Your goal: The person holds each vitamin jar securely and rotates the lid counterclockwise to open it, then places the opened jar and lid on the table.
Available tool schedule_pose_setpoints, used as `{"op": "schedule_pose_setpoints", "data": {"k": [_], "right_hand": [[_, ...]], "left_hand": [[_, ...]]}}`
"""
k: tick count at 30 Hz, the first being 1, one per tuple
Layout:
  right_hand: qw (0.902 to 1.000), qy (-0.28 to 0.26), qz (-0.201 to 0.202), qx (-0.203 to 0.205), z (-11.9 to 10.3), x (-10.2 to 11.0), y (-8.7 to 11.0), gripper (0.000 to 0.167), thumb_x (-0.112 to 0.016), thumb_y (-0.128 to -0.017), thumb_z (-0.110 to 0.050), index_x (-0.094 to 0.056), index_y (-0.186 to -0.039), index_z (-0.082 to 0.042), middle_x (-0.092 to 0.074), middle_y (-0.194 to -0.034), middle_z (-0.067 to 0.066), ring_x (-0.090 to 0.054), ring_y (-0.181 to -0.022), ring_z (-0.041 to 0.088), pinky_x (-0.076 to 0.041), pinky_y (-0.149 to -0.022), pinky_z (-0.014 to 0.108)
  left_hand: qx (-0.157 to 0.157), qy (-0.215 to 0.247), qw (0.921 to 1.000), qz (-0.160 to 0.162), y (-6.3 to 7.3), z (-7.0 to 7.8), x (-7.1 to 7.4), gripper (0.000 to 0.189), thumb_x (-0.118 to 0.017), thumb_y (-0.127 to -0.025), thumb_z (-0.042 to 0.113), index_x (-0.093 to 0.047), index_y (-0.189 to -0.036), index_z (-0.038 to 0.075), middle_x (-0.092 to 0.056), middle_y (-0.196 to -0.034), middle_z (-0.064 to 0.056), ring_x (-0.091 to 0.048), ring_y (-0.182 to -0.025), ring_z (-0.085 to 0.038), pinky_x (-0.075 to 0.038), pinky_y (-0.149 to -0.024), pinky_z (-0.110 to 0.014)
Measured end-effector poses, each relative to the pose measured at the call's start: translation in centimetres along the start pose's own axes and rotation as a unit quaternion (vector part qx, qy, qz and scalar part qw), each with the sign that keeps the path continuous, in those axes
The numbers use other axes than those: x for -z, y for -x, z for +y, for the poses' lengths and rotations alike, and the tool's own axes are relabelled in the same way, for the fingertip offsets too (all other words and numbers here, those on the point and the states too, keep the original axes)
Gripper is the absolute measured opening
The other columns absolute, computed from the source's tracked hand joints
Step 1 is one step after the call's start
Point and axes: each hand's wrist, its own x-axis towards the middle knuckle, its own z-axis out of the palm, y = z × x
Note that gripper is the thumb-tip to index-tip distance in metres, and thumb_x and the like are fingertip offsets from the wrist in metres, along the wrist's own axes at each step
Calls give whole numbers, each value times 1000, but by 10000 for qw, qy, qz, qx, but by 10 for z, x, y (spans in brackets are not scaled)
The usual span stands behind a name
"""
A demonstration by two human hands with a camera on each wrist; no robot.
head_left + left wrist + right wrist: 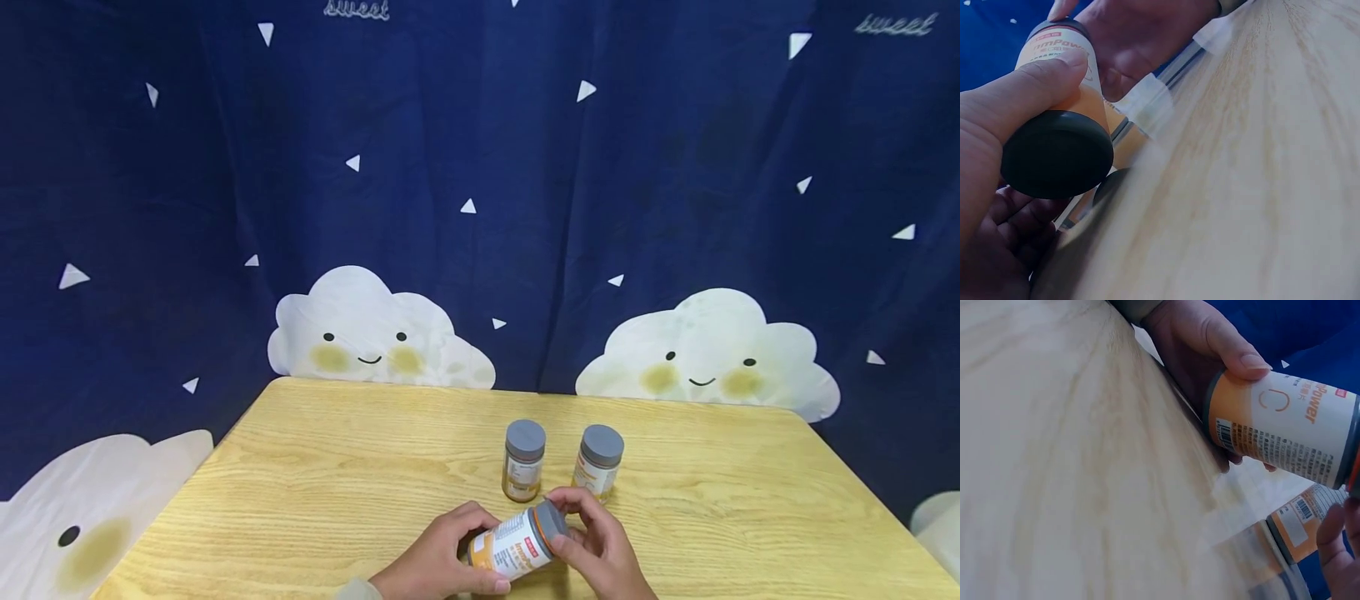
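A supplement bottle (512, 546) with a white and orange label and a grey lid (551, 518) lies tilted between my two hands, its lid end toward the right. My left hand (442, 554) grips the bottle's body near its base, thumb across the label. With thumb and fingers, my right hand (602, 546) pinches the lid at its rim. The left wrist view shows the bottle's dark round base (1057, 155) raised over the table. In the right wrist view the label (1282, 422) and barcode face the camera, and an orange band shows beside the lid.
Two similar bottles with grey lids stand upright just beyond my hands: a left one (523, 461) and a right one (597, 461), partly covered by my right hand. All are on a light wooden table (360, 458). A dark blue curtain (420, 208) with clouds hangs behind it.
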Motion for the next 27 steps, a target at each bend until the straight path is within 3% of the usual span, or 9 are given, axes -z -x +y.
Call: {"op": "schedule_pose_setpoints", "data": {"k": [4, 8, 11, 15, 19, 24, 27], "right_hand": [[9993, 135, -275, -235, -6, 6, -2, 39, -56, -92, 2, -47, -130, 6, -50, -116, 18, -50, -102, 18, -51, -81, 30], [9906, 1236, -241, -534, -17, 12, -7, 44, -64, -92, -12, -50, -134, -13, -51, -120, 14, -49, -105, 21, -49, -77, 28], [9691, 2380, -110, -638, -29, 15, -14, 36, -66, -92, -28, -54, -126, -24, -58, -108, 4, -54, -96, 18, -48, -69, 26], [9383, 3293, -357, -992, -46, 16, -19, 29, -58, -94, -45, -61, -110, -21, -60, -79, -7, -55, -71, 8, -46, -59, 25], [9278, 3493, -826, -1013, -54, 15, -21, 32, -55, -95, -49, -64, -101, -18, -55, -63, -9, -49, -55, 4, -45, -51, 24], [9328, 3383, -1166, -438, -57, 17, -24, 21, -59, -95, -42, -62, -101, -22, -52, -60, -13, -46, -52, 1, -43, -48, 22], [9320, 3268, -1564, -22, -63, 20, -29, 19, -62, -94, -38, -61, -106, -24, -53, -64, -13, -47, -55, 0, -44, -49, 22]], "left_hand": [[-50, 7, 10000, -11, -1, 0, -1, 40, -79, -81, 32, -62, -115, 21, -57, -105, 9, -54, -92, -5, -48, -78, -22], [-58, 92, 9999, -35, -1, 0, -1, 40, -79, -81, 32, -62, -115, 21, -57, -105, 8, -54, -92, -5, -48, -79, -22], [-41, 114, 9999, -34, 0, 1, 0, 40, -79, -81, 32, -62, -116, 21, -57, -106, 8, -54, -93, -5, -48, -80, -22], [33, 144, 9999, -45, 0, 1, 1, 41, -78, -81, 32, -62, -117, 21, -57, -107, 8, -54, -95, -7, -47, -82, -23], [89, 123, 9999, -55, 0, 1, 1, 40, -78, -82, 33, -61, -118, 23, -58, -108, 8, -54, -96, -8, -47, -83, -24], [53, 140, 9998, -111, -1, 1, 2, 41, -77, -83, 32, -60, -118, 24, -57, -109, 8, -54, -97, -8, -47, -84, -24], [39, 216, 9996, -159, 0, 0, 2, 42, -78, -82, 30, -60, -119, 23, -56, -109, 7, -53, -99, -8, -46, -85, -24]]}}
